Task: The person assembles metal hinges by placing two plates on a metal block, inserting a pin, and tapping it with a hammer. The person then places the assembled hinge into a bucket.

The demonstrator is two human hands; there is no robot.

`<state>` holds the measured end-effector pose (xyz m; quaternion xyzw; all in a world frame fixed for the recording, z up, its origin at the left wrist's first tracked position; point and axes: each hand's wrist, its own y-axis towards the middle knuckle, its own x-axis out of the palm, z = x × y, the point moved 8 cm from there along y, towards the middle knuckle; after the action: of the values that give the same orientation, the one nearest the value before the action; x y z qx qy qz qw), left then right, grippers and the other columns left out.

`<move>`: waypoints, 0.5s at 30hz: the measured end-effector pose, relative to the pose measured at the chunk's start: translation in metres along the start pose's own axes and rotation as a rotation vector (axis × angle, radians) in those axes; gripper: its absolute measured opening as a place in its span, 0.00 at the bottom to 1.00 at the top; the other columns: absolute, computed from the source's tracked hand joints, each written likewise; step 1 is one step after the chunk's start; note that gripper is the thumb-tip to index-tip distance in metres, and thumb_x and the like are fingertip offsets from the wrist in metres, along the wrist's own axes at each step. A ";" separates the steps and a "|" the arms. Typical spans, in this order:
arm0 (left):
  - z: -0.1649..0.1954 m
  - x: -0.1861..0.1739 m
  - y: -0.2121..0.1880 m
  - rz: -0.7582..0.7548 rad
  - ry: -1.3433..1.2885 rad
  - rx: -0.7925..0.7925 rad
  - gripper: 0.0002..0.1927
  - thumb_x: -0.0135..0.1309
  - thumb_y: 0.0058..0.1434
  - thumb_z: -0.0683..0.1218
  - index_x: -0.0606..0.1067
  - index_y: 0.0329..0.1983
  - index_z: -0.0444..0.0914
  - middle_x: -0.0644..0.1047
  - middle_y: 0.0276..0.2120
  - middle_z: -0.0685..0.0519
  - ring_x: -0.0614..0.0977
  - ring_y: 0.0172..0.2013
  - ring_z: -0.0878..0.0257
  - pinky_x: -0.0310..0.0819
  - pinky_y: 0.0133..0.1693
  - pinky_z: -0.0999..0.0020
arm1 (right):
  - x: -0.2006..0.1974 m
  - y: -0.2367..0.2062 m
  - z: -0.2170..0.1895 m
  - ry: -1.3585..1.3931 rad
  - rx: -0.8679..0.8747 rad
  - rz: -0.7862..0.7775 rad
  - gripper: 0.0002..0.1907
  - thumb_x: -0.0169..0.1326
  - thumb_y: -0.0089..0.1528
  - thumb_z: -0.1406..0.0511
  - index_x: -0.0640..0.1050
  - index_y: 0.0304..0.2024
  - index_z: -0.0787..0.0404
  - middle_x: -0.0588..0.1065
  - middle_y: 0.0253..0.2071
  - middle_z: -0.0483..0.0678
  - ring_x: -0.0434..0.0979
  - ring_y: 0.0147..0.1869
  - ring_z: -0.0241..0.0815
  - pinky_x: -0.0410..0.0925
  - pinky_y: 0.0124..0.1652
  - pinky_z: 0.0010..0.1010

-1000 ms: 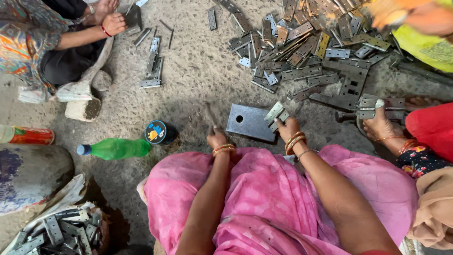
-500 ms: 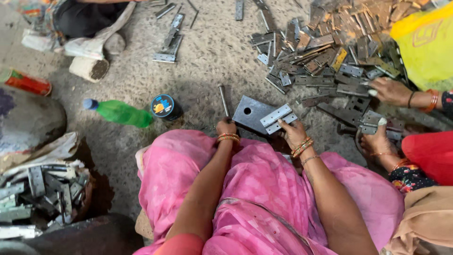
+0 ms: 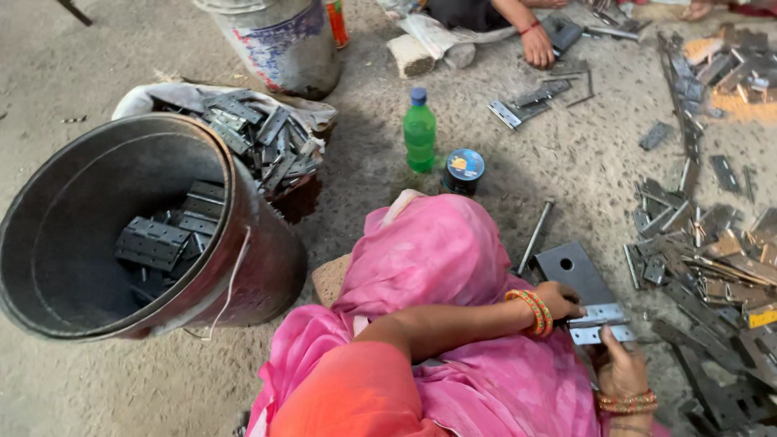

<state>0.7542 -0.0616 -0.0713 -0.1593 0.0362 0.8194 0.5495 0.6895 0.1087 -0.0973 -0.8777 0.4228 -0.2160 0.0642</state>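
The left hand (image 3: pixel 560 298), with orange and gold bangles at the wrist, rests on a shiny silver metal hinge (image 3: pixel 600 323). Its grip is closed over one end of the hinge. The right hand (image 3: pixel 622 368) holds the near edge of the same hinge with its fingers pinched on it. The hinge lies on a flat grey metal plate with a round hole (image 3: pixel 574 270) on the sandy floor (image 3: pixel 121 73). A thin metal rod (image 3: pixel 536 235) lies just beside the plate. A big pile of grey metal hinges (image 3: pixel 712 267) is near, on the right. A large dark metal bucket (image 3: pixel 235 267) tilts on the left.
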 end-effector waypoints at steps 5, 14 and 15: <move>-0.030 -0.005 -0.023 -0.098 -0.146 -0.152 0.30 0.65 0.52 0.58 0.82 0.50 0.33 0.84 0.48 0.41 0.84 0.49 0.49 0.76 0.51 0.59 | -0.005 -0.017 0.029 -0.145 0.090 0.031 0.19 0.54 0.70 0.58 0.75 0.58 0.63 0.77 0.50 0.48 0.76 0.47 0.45 0.69 0.44 0.40; -0.024 -0.037 -0.029 0.039 -0.511 -0.245 0.25 0.66 0.55 0.48 0.77 0.53 0.32 0.82 0.42 0.44 0.84 0.37 0.53 0.80 0.33 0.58 | 0.006 -0.017 0.028 -0.034 0.133 0.023 0.33 0.46 0.74 0.42 0.69 0.68 0.60 0.76 0.50 0.47 0.76 0.46 0.43 0.67 0.45 0.37; -0.017 -0.047 -0.033 0.046 -0.638 -0.254 0.23 0.66 0.56 0.47 0.76 0.52 0.33 0.82 0.39 0.44 0.84 0.34 0.54 0.79 0.29 0.60 | 0.010 -0.017 0.024 -0.039 0.100 0.006 0.32 0.46 0.75 0.44 0.69 0.70 0.60 0.76 0.50 0.47 0.76 0.46 0.43 0.67 0.45 0.36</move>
<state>0.8043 -0.0944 -0.0691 0.0388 -0.2362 0.8380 0.4905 0.7177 0.1104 -0.1103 -0.8763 0.4125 -0.2195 0.1171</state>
